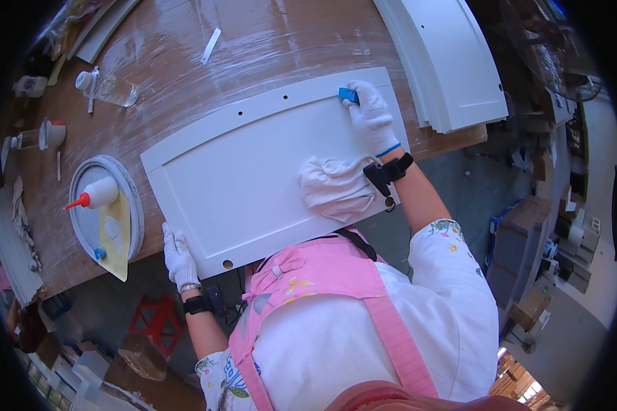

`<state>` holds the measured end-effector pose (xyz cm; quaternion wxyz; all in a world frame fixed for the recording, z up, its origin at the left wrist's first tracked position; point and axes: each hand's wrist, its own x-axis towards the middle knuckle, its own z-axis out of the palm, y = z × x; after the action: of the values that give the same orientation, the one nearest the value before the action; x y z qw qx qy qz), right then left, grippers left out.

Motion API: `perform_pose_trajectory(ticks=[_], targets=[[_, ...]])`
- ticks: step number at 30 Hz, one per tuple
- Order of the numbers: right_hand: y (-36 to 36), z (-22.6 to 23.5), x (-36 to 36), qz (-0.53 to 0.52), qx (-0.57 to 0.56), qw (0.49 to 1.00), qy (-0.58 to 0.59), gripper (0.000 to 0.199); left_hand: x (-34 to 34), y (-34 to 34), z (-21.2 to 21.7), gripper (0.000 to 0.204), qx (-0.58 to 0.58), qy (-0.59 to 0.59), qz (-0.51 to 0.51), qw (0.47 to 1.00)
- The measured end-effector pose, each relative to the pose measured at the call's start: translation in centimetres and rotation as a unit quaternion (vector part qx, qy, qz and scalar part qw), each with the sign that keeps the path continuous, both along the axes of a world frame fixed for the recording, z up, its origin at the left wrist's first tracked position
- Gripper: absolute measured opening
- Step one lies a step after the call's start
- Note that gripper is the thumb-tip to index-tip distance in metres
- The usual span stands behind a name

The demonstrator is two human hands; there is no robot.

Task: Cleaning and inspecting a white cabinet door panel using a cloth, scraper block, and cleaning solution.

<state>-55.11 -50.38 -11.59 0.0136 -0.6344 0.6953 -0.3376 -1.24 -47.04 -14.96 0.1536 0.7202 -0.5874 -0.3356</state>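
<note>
A white panel [233,178] with a raised border and small holes lies in front of me, overhanging the near table edge. At its far right corner my right hand [371,116], in a white glove, is closed on a small blue block [348,94] and rests against the border. My gloved left hand [178,257] grips the panel's left edge near the front corner; some of its fingers are hidden. A crumpled white cloth [339,185] lies on the panel by my right wrist.
Left on the brown table [185,41] is a round grey lid [136,198] bearing a red-tipped squeeze bottle [101,193] and yellow paper [120,253]. A clear bottle [116,90] lies beyond. White panels [452,61] are stacked at right. A red stool [156,322] stands below.
</note>
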Motion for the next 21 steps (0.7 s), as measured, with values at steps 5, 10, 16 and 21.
perform_pose_trajectory(ticks=[5, 10, 16, 21], targets=[[0.8, 1.3, -1.9, -0.103, 0.005, 0.993, 0.054, 0.028, 0.3, 0.1, -0.3, 0.055, -0.005, 0.013, 0.006, 1.000], [0.9, 1.0, -2.7, -0.110, 0.052, 0.989, 0.083, 0.028, 0.1, 0.1, -0.3, 0.055, -0.006, 0.019, 0.004, 1.000], [0.2, 0.8, -1.2, -0.085, 0.062, 0.993, 0.044, 0.028, 0.2, 0.1, -0.3, 0.055, -0.014, 0.030, 0.002, 0.999], [-0.2, 0.4, 0.4, -0.025, 0.001, 1.000, -0.006, 0.028, 0.0, 0.2, -0.4, 0.053, -0.019, 0.033, 0.014, 0.999]])
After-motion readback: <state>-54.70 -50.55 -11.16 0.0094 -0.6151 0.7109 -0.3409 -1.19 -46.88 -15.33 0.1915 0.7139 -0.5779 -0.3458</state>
